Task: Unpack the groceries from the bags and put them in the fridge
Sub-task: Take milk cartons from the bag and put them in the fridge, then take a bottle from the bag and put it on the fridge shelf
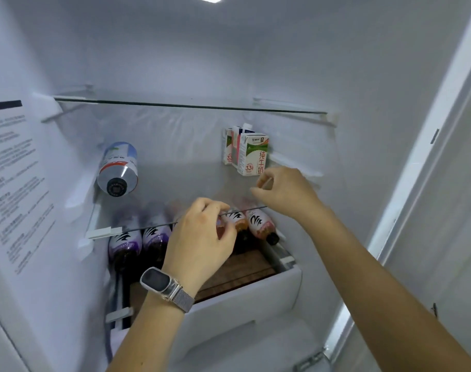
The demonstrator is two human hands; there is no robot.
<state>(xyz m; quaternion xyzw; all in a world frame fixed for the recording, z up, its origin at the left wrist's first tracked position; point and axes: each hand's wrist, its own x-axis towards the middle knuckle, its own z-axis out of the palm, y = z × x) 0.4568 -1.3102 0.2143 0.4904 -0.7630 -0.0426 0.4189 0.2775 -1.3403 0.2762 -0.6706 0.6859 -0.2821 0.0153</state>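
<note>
Both hands reach into the fridge over the glass shelf [137, 229]. The right hand [285, 193], fingers loosely curled, holds nothing beside the milk cartons [251, 154], stood upright at the back corner. The left hand [202, 234] seems to grip an orange bottle [239, 222] below, though it hides the hold.

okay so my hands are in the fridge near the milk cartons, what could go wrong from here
The milk cartons stand upright just behind your right hand; a backward knock could topple them. The water bottle lies on its side on the glass shelf, so a bump might roll it toward the front edge. Your left hand is at that edge, above the lying drink bottles; jolting the shelf could shift everything.
</note>
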